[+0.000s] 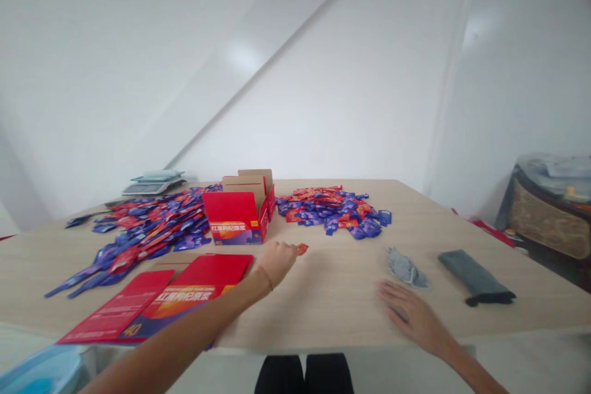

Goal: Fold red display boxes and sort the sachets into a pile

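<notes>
- Lower left: flattened red cardboard (210, 269) lies there.
- Just below centre: here's the left hand (277, 261), fingers curled tight, pinching an orange sachet (302, 249)!
- Lower right: the right hand (410, 314), fingers loosely spread, empty, beside crumpled grey cloth (406, 268).

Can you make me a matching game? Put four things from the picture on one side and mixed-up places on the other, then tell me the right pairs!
Things:
1. Small orange-red packet
2. Light-blue plastic tub
3. Long dark-grey cloth with a black end
4. Flat red cardboard boxes with purple and orange print

Places:
A. On the right side of the pale wooden table
B. In the picture's bottom-left corner
C. On the front left part of the table
D. Held by the left hand

Right pairs: 1-D, 2-B, 3-A, 4-C
</notes>
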Demonstrator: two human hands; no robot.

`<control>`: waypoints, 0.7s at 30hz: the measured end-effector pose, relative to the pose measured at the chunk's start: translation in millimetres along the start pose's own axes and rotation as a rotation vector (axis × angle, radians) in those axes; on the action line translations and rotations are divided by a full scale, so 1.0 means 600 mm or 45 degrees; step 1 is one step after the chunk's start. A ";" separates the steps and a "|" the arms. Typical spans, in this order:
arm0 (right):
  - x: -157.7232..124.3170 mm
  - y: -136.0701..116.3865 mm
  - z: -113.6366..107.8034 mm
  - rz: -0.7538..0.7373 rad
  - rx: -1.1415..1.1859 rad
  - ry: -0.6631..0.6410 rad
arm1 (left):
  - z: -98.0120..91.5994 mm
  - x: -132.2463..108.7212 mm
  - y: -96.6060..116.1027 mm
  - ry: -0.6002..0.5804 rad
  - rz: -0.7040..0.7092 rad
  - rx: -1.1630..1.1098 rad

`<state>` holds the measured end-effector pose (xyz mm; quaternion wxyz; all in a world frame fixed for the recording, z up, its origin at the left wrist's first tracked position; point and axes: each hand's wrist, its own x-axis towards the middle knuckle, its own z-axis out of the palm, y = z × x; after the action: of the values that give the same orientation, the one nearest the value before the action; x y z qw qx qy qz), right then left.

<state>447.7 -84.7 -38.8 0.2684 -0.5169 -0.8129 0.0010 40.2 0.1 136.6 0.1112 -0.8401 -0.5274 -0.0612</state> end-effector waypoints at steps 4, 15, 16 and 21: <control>-0.002 -0.001 -0.001 -0.019 0.006 0.004 | 0.049 -0.111 0.027 -0.087 0.201 0.082; -0.006 0.009 0.004 -0.035 -0.092 -0.033 | 0.151 -0.229 0.056 0.124 0.357 -0.021; -0.008 0.009 0.004 -0.037 -0.091 -0.034 | 0.153 -0.234 0.055 0.200 0.361 -0.064; -0.001 0.012 -0.002 -0.143 -0.173 -0.011 | 0.168 -0.263 0.059 0.468 0.397 -0.223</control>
<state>454.5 -81.9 -40.2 0.2289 -0.4875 -0.8399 -0.0671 1.7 -127.0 0.0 0.1399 -0.8925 -0.3551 -0.2405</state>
